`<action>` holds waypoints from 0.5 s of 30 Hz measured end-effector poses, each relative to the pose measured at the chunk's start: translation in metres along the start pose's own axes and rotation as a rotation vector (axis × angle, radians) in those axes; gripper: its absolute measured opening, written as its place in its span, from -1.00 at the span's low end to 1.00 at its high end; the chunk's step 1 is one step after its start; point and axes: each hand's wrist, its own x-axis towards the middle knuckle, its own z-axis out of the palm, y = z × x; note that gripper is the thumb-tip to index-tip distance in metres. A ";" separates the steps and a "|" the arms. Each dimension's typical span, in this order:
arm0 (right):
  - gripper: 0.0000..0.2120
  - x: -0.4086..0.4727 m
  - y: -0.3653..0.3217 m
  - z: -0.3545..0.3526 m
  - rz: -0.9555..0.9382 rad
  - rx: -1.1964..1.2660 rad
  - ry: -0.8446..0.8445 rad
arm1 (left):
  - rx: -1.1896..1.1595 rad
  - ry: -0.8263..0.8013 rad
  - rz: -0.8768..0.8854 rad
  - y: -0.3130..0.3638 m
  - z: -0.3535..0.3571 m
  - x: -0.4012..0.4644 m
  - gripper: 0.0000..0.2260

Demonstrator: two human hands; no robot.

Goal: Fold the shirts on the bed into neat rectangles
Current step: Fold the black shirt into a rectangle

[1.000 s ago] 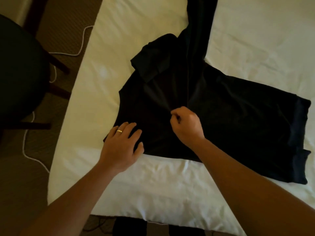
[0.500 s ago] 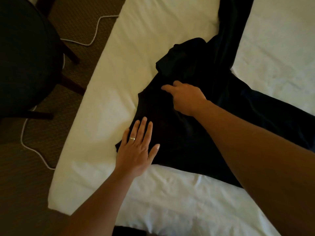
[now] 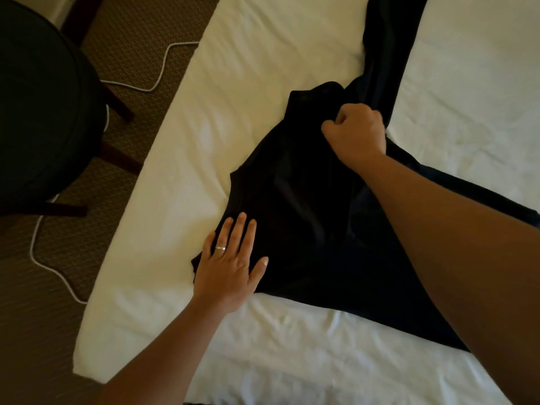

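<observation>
Black shirt lies spread on the white bed. The left hand presses flat on its near corner, fingers straight. The right hand clenches bunched fabric by the sleeve.

One black shirt, one bed, two hands, one ring, one cable, one chair.

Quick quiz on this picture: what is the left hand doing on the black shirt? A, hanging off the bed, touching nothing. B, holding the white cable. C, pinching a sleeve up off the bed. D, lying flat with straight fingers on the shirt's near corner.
D: the left hand lies flat, fingers straight, on the near corner of the black shirt, while the right hand grips bunched fabric farther up.
</observation>
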 end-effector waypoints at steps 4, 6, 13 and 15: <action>-0.81 -0.025 0.032 -0.023 0.078 0.102 0.011 | -0.075 0.079 -0.090 0.017 -0.026 0.011 -0.39; -0.78 -0.047 0.055 -0.029 0.176 0.193 0.085 | -0.142 0.154 -0.189 0.033 -0.043 0.025 -0.42; -0.77 -0.132 0.167 -0.063 0.557 0.497 0.460 | -0.188 0.096 -0.344 0.073 -0.079 0.082 -0.23; -0.69 -0.148 0.207 -0.079 0.697 0.520 0.604 | -0.165 0.112 -0.338 0.082 -0.083 0.089 -0.27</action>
